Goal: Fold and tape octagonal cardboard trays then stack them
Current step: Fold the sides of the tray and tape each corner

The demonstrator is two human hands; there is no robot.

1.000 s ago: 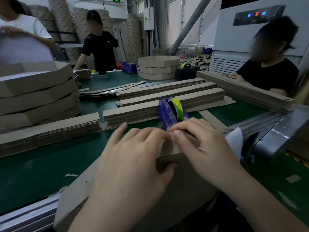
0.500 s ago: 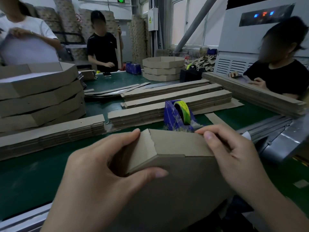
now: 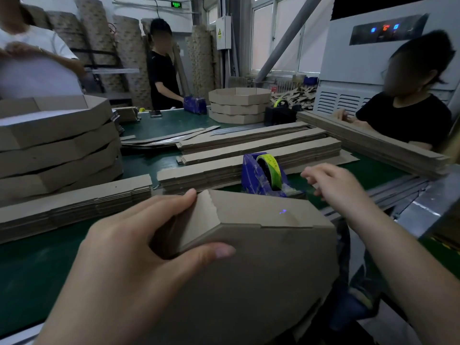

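We take the tape dispenser (image 3: 251, 176) as our mark; it is a blue plastic block with a yellow-green tape roll (image 3: 271, 168) standing on edge in it. Just on the near side of it we hold the tray (image 3: 261, 270), a half-formed band of plain brown corrugated board; it is matt, a little ragged at its cut edges, and bent along scored creases into flat facets that meet at blunt angles. Our left hand (image 3: 139, 257) grips it at one such corner, nearer than the dispenser and to its left; the thumb lies across the outer face and the fingers curl behind a folded end flap; we judge this keeps the joint closed and turned up toward the dispenser, so that tape can go over it. Our right hand (image 3: 333, 188) hovers just right of the dispenser, off the board; its fingers are loosely bent and blurred, and we see nothing in them; we judge it is placed there to draw off a length of tape. Beyond the dispenser lie flat strips (image 3: 249, 150) in long low piles, presumably waiting to be folded; far to its left stands a stack of finished trays (image 3: 57, 150), angular and set one on another; all rest on a smooth, dull green table (image 3: 29, 265).
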